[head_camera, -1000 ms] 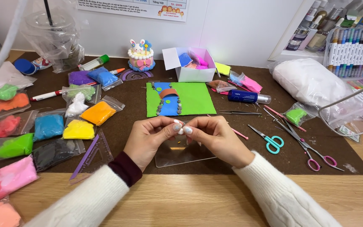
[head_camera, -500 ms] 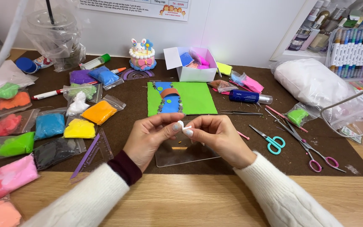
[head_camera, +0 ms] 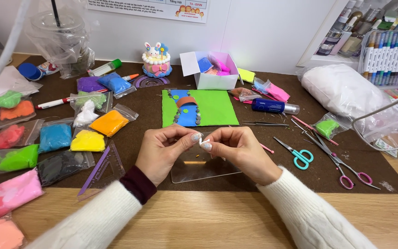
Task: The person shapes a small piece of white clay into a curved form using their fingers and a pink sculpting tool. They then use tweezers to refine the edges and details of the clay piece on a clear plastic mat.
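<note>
A small white lump of soft modelling clay [head_camera: 203,142] sits pinched between the fingertips of both hands, held just above a clear flat plastic sheet [head_camera: 203,169] on the dark brown felt-covered surface [head_camera: 254,173]. The left hand [head_camera: 164,152] grips it from the left, the right hand [head_camera: 238,150] from the right, thumbs and forefingers closed on it, so neither is nearer. Its long axis is too small to tell. Beyond lies a green clay panel with a blue path [head_camera: 196,108].

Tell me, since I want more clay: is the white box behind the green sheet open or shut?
Open. The white box has its lid flap raised at the left, and blue and pink clay pieces show inside.
</note>
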